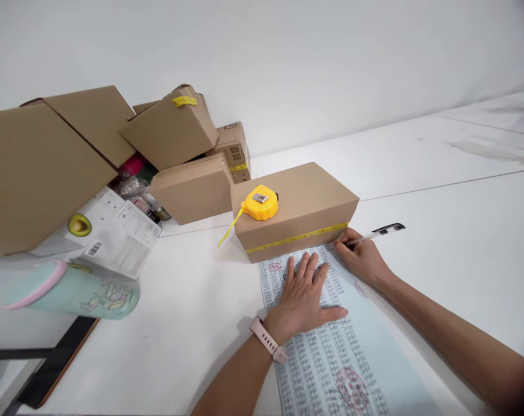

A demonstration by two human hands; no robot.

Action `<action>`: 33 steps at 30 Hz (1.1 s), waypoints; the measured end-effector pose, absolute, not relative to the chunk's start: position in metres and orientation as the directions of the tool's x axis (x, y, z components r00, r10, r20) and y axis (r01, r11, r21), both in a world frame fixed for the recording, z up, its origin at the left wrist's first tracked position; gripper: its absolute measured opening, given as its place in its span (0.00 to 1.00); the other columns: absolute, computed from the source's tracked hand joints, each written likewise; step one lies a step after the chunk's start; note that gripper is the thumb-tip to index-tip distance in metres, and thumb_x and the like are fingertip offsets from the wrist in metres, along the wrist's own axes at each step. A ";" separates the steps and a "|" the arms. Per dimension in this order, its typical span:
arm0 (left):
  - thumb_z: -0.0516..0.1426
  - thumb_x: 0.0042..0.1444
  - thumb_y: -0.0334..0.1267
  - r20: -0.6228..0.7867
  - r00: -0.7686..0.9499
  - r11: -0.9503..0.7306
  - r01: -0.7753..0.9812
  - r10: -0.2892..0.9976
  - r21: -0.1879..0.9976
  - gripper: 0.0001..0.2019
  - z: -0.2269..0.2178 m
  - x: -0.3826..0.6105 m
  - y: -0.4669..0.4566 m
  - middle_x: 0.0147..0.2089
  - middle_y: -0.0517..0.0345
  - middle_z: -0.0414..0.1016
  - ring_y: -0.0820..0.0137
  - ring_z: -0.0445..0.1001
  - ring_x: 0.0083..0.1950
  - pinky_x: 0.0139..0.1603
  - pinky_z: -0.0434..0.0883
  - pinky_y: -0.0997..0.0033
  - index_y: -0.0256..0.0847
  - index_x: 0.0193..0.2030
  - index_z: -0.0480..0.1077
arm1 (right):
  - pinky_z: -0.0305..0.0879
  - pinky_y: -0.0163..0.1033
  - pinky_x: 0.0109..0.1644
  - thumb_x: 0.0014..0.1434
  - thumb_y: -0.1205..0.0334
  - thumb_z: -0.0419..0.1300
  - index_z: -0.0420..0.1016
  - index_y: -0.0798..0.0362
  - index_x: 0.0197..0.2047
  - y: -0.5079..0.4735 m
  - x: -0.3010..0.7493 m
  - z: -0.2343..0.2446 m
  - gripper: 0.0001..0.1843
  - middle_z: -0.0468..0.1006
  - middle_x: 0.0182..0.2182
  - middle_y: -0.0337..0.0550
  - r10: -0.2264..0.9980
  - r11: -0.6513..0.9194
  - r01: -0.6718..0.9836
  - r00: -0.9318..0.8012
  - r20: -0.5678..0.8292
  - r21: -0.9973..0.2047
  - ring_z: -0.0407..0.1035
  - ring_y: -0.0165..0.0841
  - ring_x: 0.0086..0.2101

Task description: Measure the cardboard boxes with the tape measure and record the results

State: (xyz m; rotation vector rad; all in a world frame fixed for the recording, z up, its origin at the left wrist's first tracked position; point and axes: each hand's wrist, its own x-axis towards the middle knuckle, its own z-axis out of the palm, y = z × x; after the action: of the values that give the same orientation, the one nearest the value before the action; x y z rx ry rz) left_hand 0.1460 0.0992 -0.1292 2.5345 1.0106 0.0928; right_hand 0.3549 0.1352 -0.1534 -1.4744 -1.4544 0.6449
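The script-covered paper sheet lies on the white table, top edge at the cardboard box. Your right hand grips a pen; your left hand rests on the sheet, fingers spread. A yellow tape measure sits atop the box.

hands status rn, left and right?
Left hand: open, palm down on the paper.
Right hand: closed, holding the pen; can't tell where its tip is.
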 end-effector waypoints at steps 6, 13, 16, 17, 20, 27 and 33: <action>0.50 0.59 0.67 -0.089 0.735 -0.652 0.645 0.673 0.398 0.46 -0.129 0.146 0.099 0.77 0.44 0.33 0.56 0.26 0.77 0.74 0.32 0.38 0.38 0.74 0.43 | 0.55 0.37 0.28 0.59 0.57 0.58 0.61 0.49 0.27 0.136 0.355 -0.155 0.12 0.63 0.22 0.34 0.962 0.127 0.451 0.162 0.221 -0.883 0.57 0.29 0.25; 0.50 0.59 0.67 -0.088 0.732 -0.653 0.649 0.675 0.391 0.46 -0.129 0.146 0.099 0.77 0.42 0.32 0.56 0.25 0.77 0.73 0.32 0.38 0.36 0.73 0.44 | 0.56 0.36 0.28 0.57 0.53 0.61 0.63 0.50 0.27 0.130 0.356 -0.150 0.14 0.65 0.23 0.34 0.954 0.073 0.394 0.240 0.179 -0.916 0.59 0.29 0.25; 0.50 0.59 0.67 -0.079 0.732 -0.656 0.647 0.676 0.389 0.46 -0.129 0.146 0.099 0.77 0.42 0.32 0.56 0.25 0.77 0.74 0.33 0.38 0.36 0.73 0.44 | 0.58 0.36 0.27 0.55 0.46 0.65 0.65 0.50 0.32 0.121 0.357 -0.145 0.18 0.68 0.25 0.35 0.976 0.035 0.275 0.196 0.092 -0.961 0.61 0.29 0.25; 0.50 0.59 0.67 -0.079 0.733 -0.656 0.647 0.676 0.388 0.46 -0.129 0.146 0.099 0.77 0.41 0.32 0.56 0.25 0.77 0.73 0.33 0.38 0.36 0.73 0.44 | 0.59 0.36 0.27 0.54 0.45 0.66 0.66 0.50 0.34 0.119 0.357 -0.143 0.19 0.69 0.25 0.36 0.983 0.032 0.239 0.170 0.074 -0.970 0.63 0.30 0.25; 0.50 0.59 0.67 -0.085 0.732 -0.656 0.650 0.676 0.384 0.46 -0.129 0.146 0.099 0.77 0.41 0.33 0.56 0.26 0.77 0.73 0.33 0.38 0.36 0.73 0.44 | 0.58 0.36 0.26 0.54 0.41 0.65 0.64 0.49 0.32 0.117 0.354 -0.142 0.21 0.68 0.21 0.35 0.986 0.019 0.224 0.160 0.056 -0.974 0.62 0.30 0.23; 0.50 0.59 0.67 -0.077 0.735 -0.662 0.646 0.673 0.380 0.45 -0.130 0.146 0.099 0.77 0.42 0.33 0.55 0.26 0.77 0.73 0.33 0.37 0.39 0.73 0.44 | 0.53 0.36 0.25 0.60 0.46 0.59 0.62 0.49 0.30 0.124 0.352 -0.149 0.17 0.62 0.20 0.32 0.976 0.058 0.400 0.169 0.136 -0.915 0.56 0.29 0.23; 0.51 0.59 0.67 -0.072 0.736 -0.666 0.646 0.673 0.375 0.46 -0.131 0.147 0.099 0.77 0.41 0.33 0.55 0.26 0.77 0.73 0.33 0.38 0.37 0.73 0.45 | 0.53 0.36 0.24 0.62 0.48 0.58 0.62 0.49 0.31 0.122 0.353 -0.149 0.15 0.61 0.21 0.32 0.983 0.069 0.407 0.130 0.133 -0.911 0.55 0.28 0.22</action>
State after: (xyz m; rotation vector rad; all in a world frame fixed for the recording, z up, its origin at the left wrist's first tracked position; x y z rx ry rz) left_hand 0.1466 0.0991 -0.1308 2.5613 1.0158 0.1021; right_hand 0.3528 0.1225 -0.1491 -1.4899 -1.4262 0.7919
